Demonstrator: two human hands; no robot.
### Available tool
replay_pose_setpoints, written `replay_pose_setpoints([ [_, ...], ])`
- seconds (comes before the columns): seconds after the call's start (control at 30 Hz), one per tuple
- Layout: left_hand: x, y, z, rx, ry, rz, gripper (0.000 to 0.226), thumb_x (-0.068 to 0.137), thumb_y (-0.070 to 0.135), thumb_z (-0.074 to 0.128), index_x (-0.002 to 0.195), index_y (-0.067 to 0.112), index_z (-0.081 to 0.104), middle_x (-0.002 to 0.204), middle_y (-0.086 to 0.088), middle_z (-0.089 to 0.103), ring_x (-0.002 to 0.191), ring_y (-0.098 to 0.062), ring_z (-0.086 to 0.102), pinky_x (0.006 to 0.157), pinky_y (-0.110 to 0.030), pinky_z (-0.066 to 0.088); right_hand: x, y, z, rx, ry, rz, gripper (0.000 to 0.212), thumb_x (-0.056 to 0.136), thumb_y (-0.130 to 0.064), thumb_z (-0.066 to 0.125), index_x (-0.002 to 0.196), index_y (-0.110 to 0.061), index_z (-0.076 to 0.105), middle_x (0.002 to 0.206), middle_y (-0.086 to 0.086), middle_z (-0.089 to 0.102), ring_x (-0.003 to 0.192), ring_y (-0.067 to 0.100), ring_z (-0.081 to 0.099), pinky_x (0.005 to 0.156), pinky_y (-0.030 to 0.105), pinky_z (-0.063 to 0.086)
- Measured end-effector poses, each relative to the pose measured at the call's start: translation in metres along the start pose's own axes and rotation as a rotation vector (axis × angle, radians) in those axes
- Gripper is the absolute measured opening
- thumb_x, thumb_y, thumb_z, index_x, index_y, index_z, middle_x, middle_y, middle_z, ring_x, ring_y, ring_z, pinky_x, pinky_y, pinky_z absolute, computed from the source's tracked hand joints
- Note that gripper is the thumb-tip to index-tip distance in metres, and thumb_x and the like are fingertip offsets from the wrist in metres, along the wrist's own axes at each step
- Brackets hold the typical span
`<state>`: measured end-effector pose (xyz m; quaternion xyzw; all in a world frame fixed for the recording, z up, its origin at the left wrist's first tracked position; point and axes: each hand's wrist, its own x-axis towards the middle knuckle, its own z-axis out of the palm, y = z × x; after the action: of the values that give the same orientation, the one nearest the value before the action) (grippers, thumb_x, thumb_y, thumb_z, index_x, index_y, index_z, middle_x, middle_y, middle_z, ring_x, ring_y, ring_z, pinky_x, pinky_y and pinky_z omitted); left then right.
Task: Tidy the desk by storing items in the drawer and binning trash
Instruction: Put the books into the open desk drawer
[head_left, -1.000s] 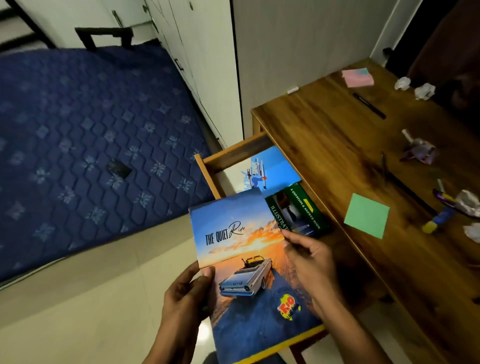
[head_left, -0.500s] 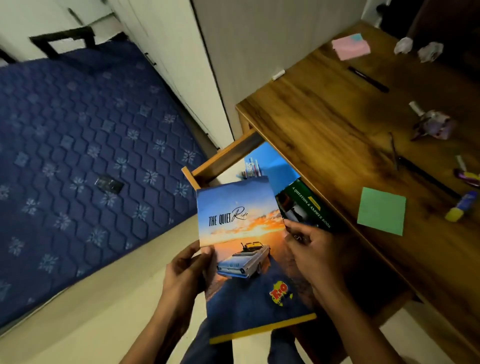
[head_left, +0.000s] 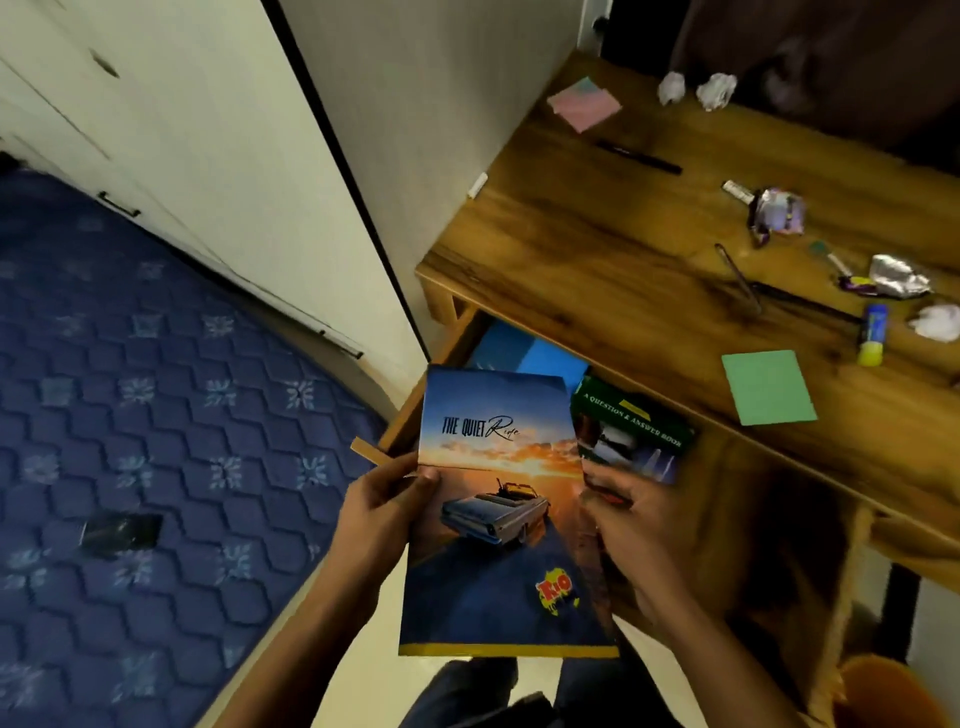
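Note:
I hold a notebook (head_left: 493, 519) with a car and sunset cover over the open wooden drawer (head_left: 400, 421). My left hand (head_left: 384, 514) grips its left edge, thumb on the cover. My right hand (head_left: 628, 525) grips its right edge. Inside the drawer lie a green question-and-answer book (head_left: 634, 431) and a blue book (head_left: 524, 353), partly hidden by the notebook. On the wooden desk (head_left: 597, 249) lie a green sticky pad (head_left: 766, 387), a pink sticky pad (head_left: 584, 106), a black pen (head_left: 639, 156), a glue stick (head_left: 872, 335), crumpled wrappers (head_left: 779, 210) and paper balls (head_left: 696, 88).
A blue patterned mattress (head_left: 130, 441) lies on the floor to the left, with a small dark object (head_left: 122, 530) on it. White cupboard doors (head_left: 182, 130) stand behind it. An orange bin (head_left: 893, 696) sits at the bottom right under the desk.
The camera has swung toward the desk and closer. The notebook has moved forward over the drawer's front, covering more of the blue book. Both hands keep their hold.

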<state>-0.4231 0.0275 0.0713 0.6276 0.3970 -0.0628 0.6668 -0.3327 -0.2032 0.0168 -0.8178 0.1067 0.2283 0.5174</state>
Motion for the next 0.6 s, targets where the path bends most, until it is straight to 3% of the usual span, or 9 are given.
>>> replay_pose_setpoints([
  [0.13,0.023,0.018,-0.017,0.092,-0.1,0.02,0.019,0.103,0.014,0.055,0.112,0.017,0.071,0.1,0.0,0.079,0.086,-0.02,0.078,0.066,-0.028,0.062,-0.003,-0.003,0.02,0.023,0.053,0.063,0.027,0.086,-0.022,0.079,0.108,-0.037,0.075,0.114,-0.012,0.072,0.108,0.012,0.067,0.098,0.046,0.056],
  [0.27,0.055,0.026,-0.019,0.278,-0.158,-0.006,0.017,0.103,0.016,0.058,0.109,0.019,0.073,0.1,-0.006,0.079,0.089,-0.025,0.077,0.081,-0.048,0.063,0.009,-0.003,0.023,-0.002,0.104,0.08,0.023,0.084,-0.034,0.08,0.098,-0.052,0.073,0.106,-0.019,0.074,0.103,0.007,0.069,0.094,0.043,0.058],
  [0.4,0.089,0.029,-0.011,0.501,-0.157,-0.039,0.013,0.089,0.033,0.063,0.09,0.029,0.075,0.083,-0.005,0.078,0.076,-0.025,0.077,0.072,-0.051,0.064,0.029,0.0,0.021,0.011,0.102,0.104,0.028,0.087,-0.023,0.079,0.112,-0.034,0.076,0.108,-0.017,0.073,0.1,0.004,0.068,0.092,0.035,0.059],
  [0.5,0.108,0.034,-0.003,0.699,-0.152,-0.036,0.013,0.09,0.029,0.062,0.081,0.023,0.07,0.068,-0.005,0.074,0.058,-0.017,0.073,0.059,-0.04,0.062,0.036,0.001,0.027,-0.015,0.077,0.123,0.03,0.089,-0.02,0.076,0.117,-0.03,0.074,0.105,-0.017,0.072,0.089,-0.008,0.063,0.073,0.008,0.05],
  [0.6,0.128,0.037,0.003,0.836,-0.157,0.021,0.018,0.096,0.015,0.059,0.081,0.02,0.066,0.064,-0.003,0.069,0.053,-0.006,0.068,0.048,-0.021,0.051,0.05,0.001,0.034,-0.018,0.088,0.138,0.029,0.091,-0.019,0.074,0.12,-0.026,0.073,0.098,-0.019,0.07,0.075,-0.01,0.061,0.059,0.004,0.047],
])
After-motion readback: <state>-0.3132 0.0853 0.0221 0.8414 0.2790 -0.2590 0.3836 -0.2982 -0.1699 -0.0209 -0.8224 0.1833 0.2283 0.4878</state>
